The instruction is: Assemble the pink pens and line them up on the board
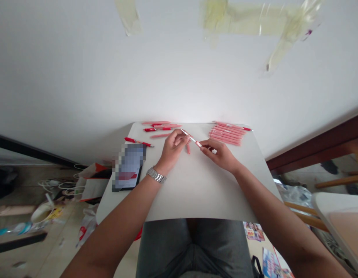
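A slim pen [193,140] with a white shaft and a reddish part is held slanting above the table, between both hands. My left hand [172,150], wearing a metal-band watch, pinches it near its upper white end. The reddish lower end sits between the thumb and fingers of my right hand [221,153]. A pink pen-like piece [188,148] lies on the table just under the held pen. Left of my left hand are several loose red and pink pens [158,129]. Beyond my right hand, a row of pink pens [227,133] lies side by side, with one red-tipped pen at its far edge.
The white table [202,197] stands against a white wall with yellowed tape [254,19]. A phone [128,166], blurred out, lies at the table's left side. A white chair [341,216] is on the right. Bags, cables and a cup [43,212] crowd the floor at left.
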Tool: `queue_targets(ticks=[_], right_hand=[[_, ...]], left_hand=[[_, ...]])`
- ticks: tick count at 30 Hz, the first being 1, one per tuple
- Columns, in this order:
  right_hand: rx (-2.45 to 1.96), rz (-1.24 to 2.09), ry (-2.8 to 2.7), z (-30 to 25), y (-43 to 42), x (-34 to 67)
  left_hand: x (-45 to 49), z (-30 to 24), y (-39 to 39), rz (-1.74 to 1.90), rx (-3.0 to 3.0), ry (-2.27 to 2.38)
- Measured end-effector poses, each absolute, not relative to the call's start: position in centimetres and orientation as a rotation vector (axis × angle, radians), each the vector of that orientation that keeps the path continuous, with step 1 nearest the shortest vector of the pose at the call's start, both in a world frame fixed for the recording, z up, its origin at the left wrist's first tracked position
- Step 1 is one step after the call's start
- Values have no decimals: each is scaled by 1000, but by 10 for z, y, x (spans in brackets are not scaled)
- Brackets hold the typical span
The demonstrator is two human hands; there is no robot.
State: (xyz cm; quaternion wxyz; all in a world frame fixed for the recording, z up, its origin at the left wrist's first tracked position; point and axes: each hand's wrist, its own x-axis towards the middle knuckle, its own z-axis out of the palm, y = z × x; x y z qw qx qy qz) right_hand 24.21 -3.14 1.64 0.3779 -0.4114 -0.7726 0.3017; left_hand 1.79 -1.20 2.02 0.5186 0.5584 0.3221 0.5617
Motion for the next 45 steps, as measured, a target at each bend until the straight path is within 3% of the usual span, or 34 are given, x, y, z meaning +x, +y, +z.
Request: queue_targets(ticks=[31,45], right_hand=[[-876,1379,-1800,34,-45,232],[-892,1337,-1752,32,-48,226]], left_hand=[[21,23,-19,1264,1374,771],[19,30,-23,1197,1511,766]])
